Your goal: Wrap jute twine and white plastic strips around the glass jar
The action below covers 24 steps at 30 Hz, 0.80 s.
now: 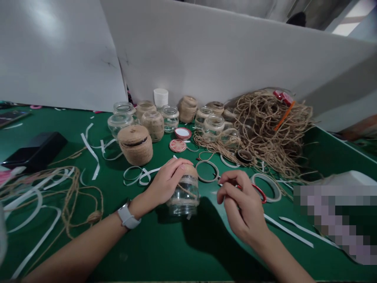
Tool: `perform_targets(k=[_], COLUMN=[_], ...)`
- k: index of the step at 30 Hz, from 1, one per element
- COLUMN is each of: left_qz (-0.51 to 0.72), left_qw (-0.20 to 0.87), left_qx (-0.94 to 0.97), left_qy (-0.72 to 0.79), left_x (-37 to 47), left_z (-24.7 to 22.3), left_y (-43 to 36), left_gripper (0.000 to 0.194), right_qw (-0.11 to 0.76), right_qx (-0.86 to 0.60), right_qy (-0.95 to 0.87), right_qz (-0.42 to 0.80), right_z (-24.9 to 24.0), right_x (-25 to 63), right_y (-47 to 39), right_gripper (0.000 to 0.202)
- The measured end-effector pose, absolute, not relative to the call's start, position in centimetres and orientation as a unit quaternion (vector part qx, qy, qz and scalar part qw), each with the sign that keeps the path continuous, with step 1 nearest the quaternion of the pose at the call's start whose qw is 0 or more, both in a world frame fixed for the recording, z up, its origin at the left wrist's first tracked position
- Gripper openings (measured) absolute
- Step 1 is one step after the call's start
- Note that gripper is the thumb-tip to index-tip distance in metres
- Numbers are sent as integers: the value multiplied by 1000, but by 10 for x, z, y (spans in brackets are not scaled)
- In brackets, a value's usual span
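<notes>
My left hand is wrapped round the upper end of a glass jar. The jar is upside down, its threaded mouth toward me. Brown twine covers the end under my fingers, and a loose strand slants across the clear side. To the right, my right hand is raised over the table with its fingers curled. Red-handled scissors show behind its fingers and appear gripped in it, partly hidden. Nearest to that hand are a tape ring and a larger tape roll.
Several glass jars, some twine-wrapped, stand along the white partition. A lidded twine-covered jar is nearer. A twine heap fills the back right. White strips, lids and a black object lie on the green table.
</notes>
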<state>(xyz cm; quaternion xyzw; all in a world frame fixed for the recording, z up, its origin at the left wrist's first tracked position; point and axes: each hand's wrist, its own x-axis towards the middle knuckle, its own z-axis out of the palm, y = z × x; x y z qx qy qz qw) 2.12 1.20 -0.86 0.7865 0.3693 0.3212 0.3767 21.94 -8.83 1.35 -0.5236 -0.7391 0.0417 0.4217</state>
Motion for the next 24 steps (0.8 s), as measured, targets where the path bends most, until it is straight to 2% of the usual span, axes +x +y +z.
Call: perform_targets(k=[6, 9, 12, 17, 21, 24], left_qz=[326, 326, 326, 321, 314, 263], left_qw=[377, 379, 383, 402, 505, 554], left_qx=[786, 787, 788, 775, 713, 705], left_qy=[367, 361, 355, 367, 371, 355], left_x=[21, 22, 23, 27, 23, 13], left_z=[-8, -7, -6, -3, 3, 5], left_y=[12, 11, 10, 10, 12, 12], left_gripper=[31, 32, 33, 37, 51, 58], right_qw=[428, 424, 353, 264, 308, 360], right_qx=[-564, -562, -562, -566, -548, -552], right_qy=[-704, -690, -706, -772, -772, -744], right_qz=[52, 171, 249, 119, 95, 109], right_z=[18, 17, 15, 11, 16, 19], right_x=[213, 204, 193, 185, 190, 195], right_y=[-88, -87, -87, -82, -72, -65], right_gripper=[25, 18, 20, 20, 24, 27])
